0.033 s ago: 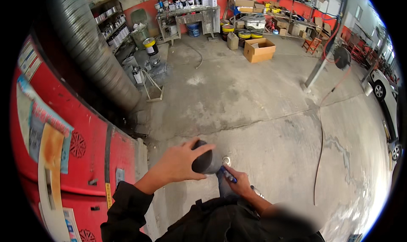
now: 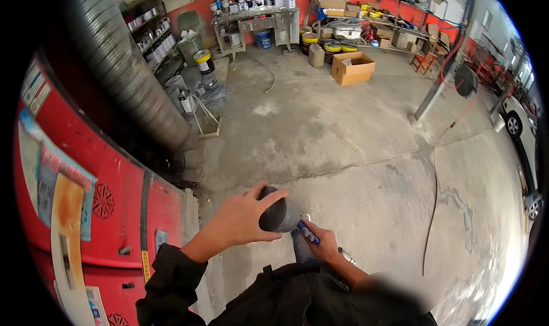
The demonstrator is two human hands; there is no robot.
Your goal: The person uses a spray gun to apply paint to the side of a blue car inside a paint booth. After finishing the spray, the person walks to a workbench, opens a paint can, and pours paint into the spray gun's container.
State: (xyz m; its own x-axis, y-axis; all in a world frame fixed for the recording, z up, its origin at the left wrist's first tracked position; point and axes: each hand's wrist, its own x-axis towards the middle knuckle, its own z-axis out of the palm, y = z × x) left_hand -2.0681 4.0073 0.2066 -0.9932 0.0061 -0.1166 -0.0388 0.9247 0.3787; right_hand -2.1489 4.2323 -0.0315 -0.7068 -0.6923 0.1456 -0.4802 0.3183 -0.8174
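Note:
Close in front of my body I hold what looks like a paint spray gun with a dark, translucent cup (image 2: 291, 217). My left hand (image 2: 231, 216) is curved round the cup's black round lid (image 2: 273, 210), thumb on the near side and fingers on the far side. The fingers of my right hand (image 2: 326, 245) are closed on the gun's blue body (image 2: 309, 233). A small pale metal ring shows just beyond it, and a silvery metal part (image 2: 346, 256) sticks out beside my right wrist. My palm hides the grip.
At left stands a red cabinet (image 2: 114, 223) with paper sheets on it, beside a ribbed metal duct (image 2: 123, 69). Farther off are a cluttered workbench (image 2: 255, 18), a cardboard box (image 2: 352, 73) and a metal post (image 2: 432, 100). A thin hose (image 2: 436, 194) trails over the concrete floor at right.

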